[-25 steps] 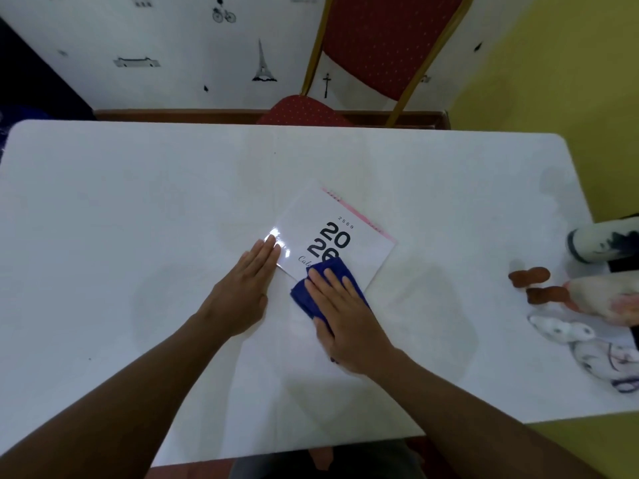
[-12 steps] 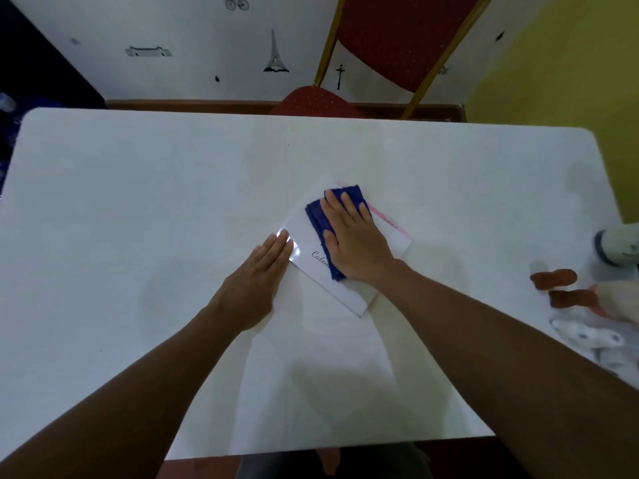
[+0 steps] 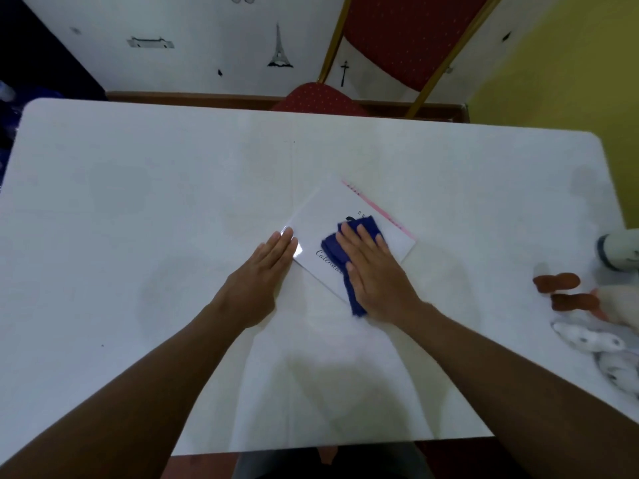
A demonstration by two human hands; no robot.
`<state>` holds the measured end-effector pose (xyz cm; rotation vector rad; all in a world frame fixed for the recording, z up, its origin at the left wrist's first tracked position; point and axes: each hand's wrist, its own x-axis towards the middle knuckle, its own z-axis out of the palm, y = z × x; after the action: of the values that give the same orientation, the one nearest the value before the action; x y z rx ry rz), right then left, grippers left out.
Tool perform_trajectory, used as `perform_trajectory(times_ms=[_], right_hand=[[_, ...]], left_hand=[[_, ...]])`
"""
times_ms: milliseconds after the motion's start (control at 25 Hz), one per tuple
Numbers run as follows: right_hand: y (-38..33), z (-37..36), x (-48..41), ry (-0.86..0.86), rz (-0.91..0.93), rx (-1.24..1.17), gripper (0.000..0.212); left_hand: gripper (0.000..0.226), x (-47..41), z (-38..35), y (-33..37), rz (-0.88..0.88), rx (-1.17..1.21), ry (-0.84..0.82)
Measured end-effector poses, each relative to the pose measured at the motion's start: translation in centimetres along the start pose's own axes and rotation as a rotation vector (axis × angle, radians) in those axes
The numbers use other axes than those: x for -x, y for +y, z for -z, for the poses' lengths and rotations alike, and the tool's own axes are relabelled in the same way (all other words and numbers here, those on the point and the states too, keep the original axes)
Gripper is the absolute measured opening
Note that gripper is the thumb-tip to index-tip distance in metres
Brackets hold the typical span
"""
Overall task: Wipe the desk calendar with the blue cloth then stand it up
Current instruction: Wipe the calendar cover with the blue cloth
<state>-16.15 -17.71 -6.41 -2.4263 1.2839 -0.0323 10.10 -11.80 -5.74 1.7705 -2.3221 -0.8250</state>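
Note:
A white desk calendar [image 3: 323,219] with a pink top edge lies flat and turned at an angle near the middle of the white table [image 3: 138,202]. My right hand [image 3: 375,271] presses a folded blue cloth [image 3: 337,248] flat on the calendar's cover, hiding most of the printed year; the word "Calendar" shows beside the cloth. My left hand [image 3: 257,281] lies flat on the table with its fingertips on the calendar's left corner.
Soft toys and a white bottle [image 3: 619,252] lie in a heap at the table's right edge, with brown toy feet [image 3: 556,283] sticking out. A red chair [image 3: 397,39] stands behind the far edge of the table.
My right hand slid the blue cloth up the calendar from its near corner, then back down toward me a little. My left hand stayed on the left corner.

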Motion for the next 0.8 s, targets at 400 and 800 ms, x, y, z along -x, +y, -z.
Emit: perform_trajectory(times_ms=[400, 800], right_hand=[[-1.8, 0.4, -7.0, 0.037, -0.018, 0.089, 0.057], [0.3, -0.5, 1.6, 0.018, -0.004, -0.028, 0.056]], left_hand=[[0.1, -0.1, 0.3, 0.1, 0.01, -0.008, -0.05], [0.099, 0.0, 0.7, 0.3, 0.004, -0.001, -0.028]])
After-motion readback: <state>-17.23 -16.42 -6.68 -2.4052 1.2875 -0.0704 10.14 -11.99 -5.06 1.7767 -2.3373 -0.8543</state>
